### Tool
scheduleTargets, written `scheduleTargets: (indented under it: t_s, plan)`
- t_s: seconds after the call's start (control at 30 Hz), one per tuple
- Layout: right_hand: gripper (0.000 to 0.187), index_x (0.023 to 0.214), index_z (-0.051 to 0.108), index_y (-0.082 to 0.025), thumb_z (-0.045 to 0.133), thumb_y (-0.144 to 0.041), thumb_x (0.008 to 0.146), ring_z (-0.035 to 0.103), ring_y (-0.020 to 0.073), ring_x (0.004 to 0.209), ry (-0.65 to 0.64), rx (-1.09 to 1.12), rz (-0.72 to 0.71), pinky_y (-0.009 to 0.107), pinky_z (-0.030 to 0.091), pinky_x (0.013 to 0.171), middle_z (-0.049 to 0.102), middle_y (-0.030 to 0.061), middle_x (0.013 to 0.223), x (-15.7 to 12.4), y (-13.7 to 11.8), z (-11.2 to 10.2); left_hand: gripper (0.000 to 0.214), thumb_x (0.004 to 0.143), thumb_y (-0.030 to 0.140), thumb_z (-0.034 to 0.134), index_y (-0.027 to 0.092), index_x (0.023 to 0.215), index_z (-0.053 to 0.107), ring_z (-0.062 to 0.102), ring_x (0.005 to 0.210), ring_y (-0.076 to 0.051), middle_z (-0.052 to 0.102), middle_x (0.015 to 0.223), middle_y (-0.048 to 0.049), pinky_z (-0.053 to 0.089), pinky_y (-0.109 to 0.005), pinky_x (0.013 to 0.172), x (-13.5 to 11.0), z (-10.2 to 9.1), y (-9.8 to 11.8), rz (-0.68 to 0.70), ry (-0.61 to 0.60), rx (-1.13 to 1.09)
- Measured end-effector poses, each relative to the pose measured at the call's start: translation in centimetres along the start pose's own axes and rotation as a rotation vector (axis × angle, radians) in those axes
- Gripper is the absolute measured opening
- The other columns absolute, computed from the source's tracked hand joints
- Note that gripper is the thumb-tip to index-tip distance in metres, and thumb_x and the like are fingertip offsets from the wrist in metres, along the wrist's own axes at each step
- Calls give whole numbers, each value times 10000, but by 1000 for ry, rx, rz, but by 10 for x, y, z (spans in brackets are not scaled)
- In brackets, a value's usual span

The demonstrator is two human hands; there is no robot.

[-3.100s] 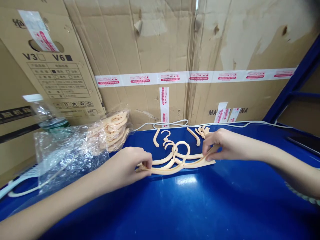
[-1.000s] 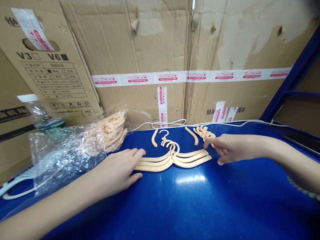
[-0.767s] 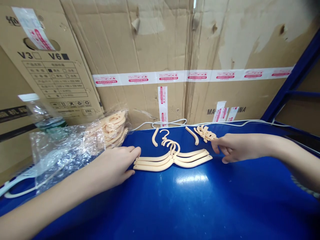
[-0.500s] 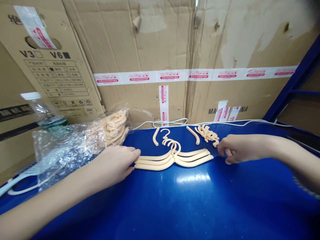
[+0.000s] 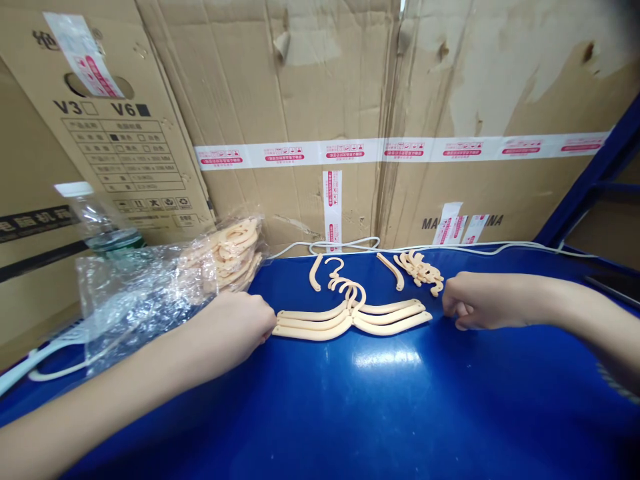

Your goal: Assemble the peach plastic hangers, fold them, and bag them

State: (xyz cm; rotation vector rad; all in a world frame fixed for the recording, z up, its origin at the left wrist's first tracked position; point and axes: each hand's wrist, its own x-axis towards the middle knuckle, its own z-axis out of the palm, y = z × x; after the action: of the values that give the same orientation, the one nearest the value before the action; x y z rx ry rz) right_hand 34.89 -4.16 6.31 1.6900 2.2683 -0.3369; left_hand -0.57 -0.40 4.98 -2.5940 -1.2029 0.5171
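Three cream plastic clothes hangers [image 5: 320, 328] lie nested together on the blue table [image 5: 320, 413], their hooks toward the back. My left hand [image 5: 245, 323] is curled in a loose fist at their left ends, touching or very close to them; nothing shows in it. To the right of the hangers, apart from them, my right hand [image 5: 470, 301] rests on the table with fingers folded in and nothing visible inside. Behind the hangers lie a loose hook [image 5: 334, 265], a left hanger arm [image 5: 315, 273] and a right hanger arm [image 5: 391, 270]. Several small hooks are heaped in a pile [image 5: 419, 270] near my right hand.
A clear plastic bag [image 5: 150, 287] with more cream hanger parts [image 5: 227, 257] lies at the left. Behind it stands a bottle [image 5: 95, 217] with a white cap. A white cable [image 5: 475, 249] runs along the back, against the cardboard [image 5: 280, 200]. A dark flat object [image 5: 615, 288] lies far right.
The fingers of my left hand have closed in at the hangers' left ends. My right hand has barely moved. The whole view has shifted slightly.
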Motion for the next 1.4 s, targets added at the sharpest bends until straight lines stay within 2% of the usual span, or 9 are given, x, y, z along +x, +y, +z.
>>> scheduleTargets:
  t_s: [0.1, 0.33, 0.6, 0.83, 1.1, 1.3, 1.4]
  plan:
    - [200, 649, 678, -160, 503, -83, 708, 611, 171, 566, -77, -51, 40, 247, 307, 473, 684, 29, 629, -1, -4, -1, 248, 763, 48, 536, 204, 631, 676, 684, 661, -264, 722, 718, -69, 352, -296, 513, 0, 2, -1, 16, 40, -12]
    - [143, 616, 621, -178, 516, -96, 670, 549, 155, 526, -47, -32, 58, 261, 274, 468, 644, 18, 595, 3, -1, 5, 238, 729, 25, 572, 195, 575, 637, 651, 589, -255, 683, 652, -77, 374, -308, 515, 1, 15, -5, 99, 156, -39]
    - [132, 545, 484, -191, 498, -115, 652, 465, 125, 482, -43, -69, 27, 259, 257, 459, 568, -8, 541, 5, 1, 7, 253, 714, -32, 571, 179, 598, 647, 666, 616, -267, 690, 668, -84, 419, -326, 536, -1, 12, -1, 167, 164, 30]
    - [140, 580, 555, -190, 482, -84, 635, 453, 126, 482, -64, -66, 35, 257, 252, 460, 580, -6, 544, 4, 3, 8, 220, 761, 6, 567, 171, 648, 659, 680, 646, -268, 695, 706, -90, 435, -325, 547, -1, 13, -2, 183, 154, 27]
    - [220, 597, 641, -168, 467, -35, 617, 467, 123, 496, -26, -92, 5, 248, 248, 466, 581, -1, 544, 5, 1, 7, 160, 752, 57, 563, 201, 723, 626, 661, 716, -235, 687, 752, -39, 421, -298, 595, -3, -1, -7, 138, 104, -138]
    - [300, 660, 722, -183, 471, -24, 617, 612, 177, 578, -18, -51, -2, 248, 336, 512, 664, 4, 600, 7, 5, 6, 130, 785, 91, 535, 200, 714, 547, 598, 661, -169, 635, 721, 3, 398, -258, 592, -5, -6, -9, 206, 181, -229]
    - [337, 839, 759, -192, 498, -51, 679, 657, 191, 642, 73, 24, -59, 261, 418, 562, 719, 24, 704, 2, 3, -3, 141, 847, 121, 510, 197, 731, 536, 596, 660, -166, 628, 725, 0, 397, -259, 593, -5, -8, -6, 224, 236, -228]
